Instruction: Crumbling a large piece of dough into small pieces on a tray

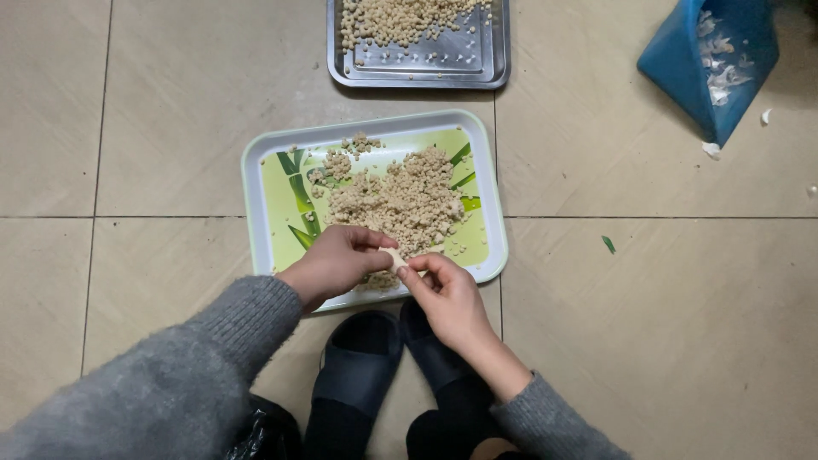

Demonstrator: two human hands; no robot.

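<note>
My left hand point(336, 260) and my right hand point(447, 294) meet over the near edge of a green tray with a bamboo print point(271, 170). Between their fingertips they pinch one small pale clove-like piece point(394, 257). A heap of small beige peeled pieces point(400, 200) covers the middle of the tray, just beyond my fingers. Both arms wear grey knitted sleeves.
A steel tray point(477, 64) with more beige pieces lies on the tiled floor beyond the green one. A blue dustpan-like container point(682, 60) with white peels stands at the top right. My feet in dark slippers point(358, 358) rest under the tray's near edge.
</note>
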